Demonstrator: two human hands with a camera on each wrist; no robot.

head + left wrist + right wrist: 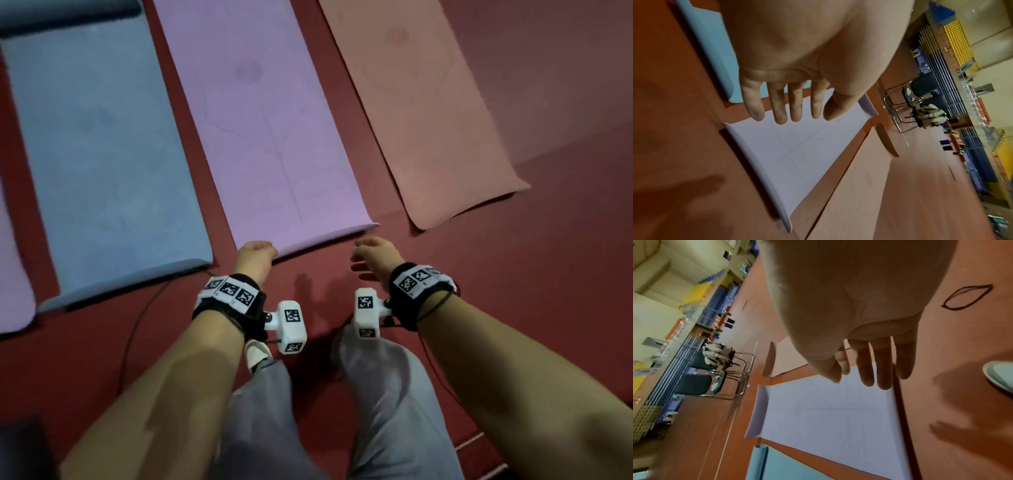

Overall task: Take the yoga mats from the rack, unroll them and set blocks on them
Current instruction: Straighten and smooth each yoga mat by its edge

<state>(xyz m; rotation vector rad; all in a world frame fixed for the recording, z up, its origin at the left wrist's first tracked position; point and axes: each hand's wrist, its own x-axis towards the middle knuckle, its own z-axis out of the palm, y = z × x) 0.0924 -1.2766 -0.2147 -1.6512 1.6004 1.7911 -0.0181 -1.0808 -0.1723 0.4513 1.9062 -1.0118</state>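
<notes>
I see the red floor (513, 274) filling the head view, with yoga mats laid flat on it side by side. The blue mat (102, 154) lies at the left, the purple mat (274, 137) in the middle and the pink mat (428, 120) at the right; a sliver of another purple mat (13, 274) shows at the far left edge. All run with their long axis from the lower part of the frame up and slightly leftward toward the top, near short ends pointing down at me. The blue mat's far end, at the upper left, looks still partly rolled.

I judge the unrolling step on the purple mat to be at its end, since it lies flat along its whole visible length. No blocks show in any view, so the next move, as I read it, calls for fetching blocks and setting them down on the mats.

My left hand (255, 255) sits at the lower left corner of the purple mat's near edge, its fingers (779, 112) straight and released, holding nothing. My right hand (373, 253) hangs just off the lower right corner over the floor, its fingers (865, 368) likewise extended and empty. Whether either hand touches the mat I cannot tell.
</notes>
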